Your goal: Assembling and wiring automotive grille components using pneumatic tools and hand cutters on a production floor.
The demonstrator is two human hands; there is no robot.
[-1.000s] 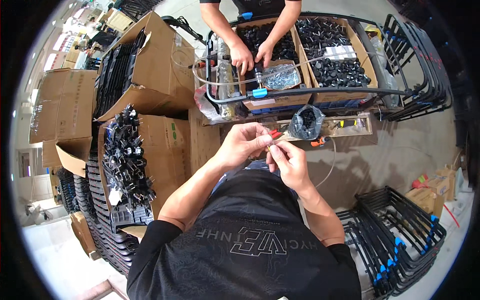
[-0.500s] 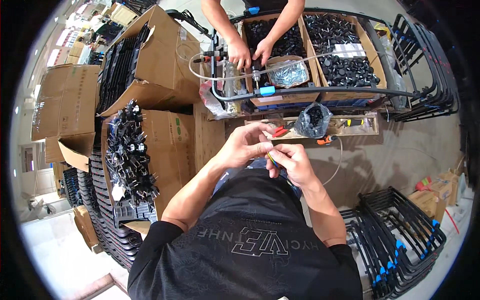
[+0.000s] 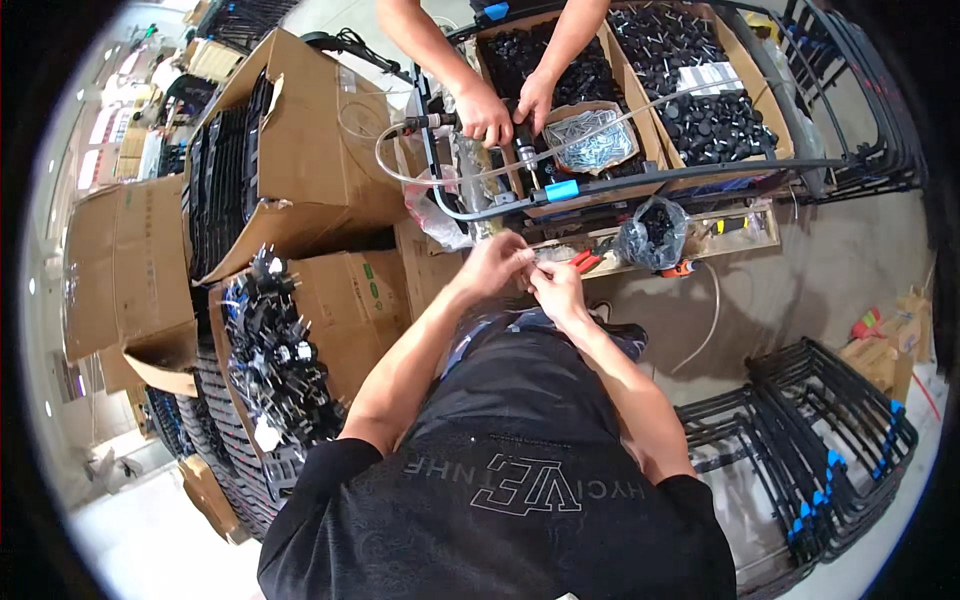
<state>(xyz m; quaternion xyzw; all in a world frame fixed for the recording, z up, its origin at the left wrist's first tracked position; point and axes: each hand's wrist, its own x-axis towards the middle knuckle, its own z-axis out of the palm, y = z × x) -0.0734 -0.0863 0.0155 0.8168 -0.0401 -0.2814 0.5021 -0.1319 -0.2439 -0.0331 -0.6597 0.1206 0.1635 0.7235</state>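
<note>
Well to the left of the grip, and farther from the body than it, stands an open cardboard carton point(image 3: 335, 150) with black slatted parts point(image 3: 225, 180) packed upright inside. Closer to the body on that side, a heap of black pronged plugs point(image 3: 285, 350) fills a second box, beside a tall stack of curved black parts point(image 3: 225, 430). The left hand point(image 3: 492, 268) comes next, thumb and fingers drawn into a pinch and meeting the fingertips of the right hand point(image 3: 558, 290), which is pinched likewise. Both grasp a small piece point(image 3: 530, 262) between their tips, mostly covered and too small to identify. Beyond the grip, a co-worker's forearms point(image 3: 430, 50) reach down to a drill point(image 3: 527, 152), its tip near a blue sleeve point(image 3: 562, 190) on a black tubular frame point(image 3: 690, 180). Just right of the grip lie red-handled pliers point(image 3: 587, 262); above them is a carton of silvery screws point(image 3: 595, 138). Farther right of the grip, a plastic bag point(image 3: 640, 245) of black parts sits on a shallow wooden tray point(image 3: 765, 232). Well to the right, nearer the body, more black frames point(image 3: 820, 440) stand stacked, with blue pieces on their bars.
</note>
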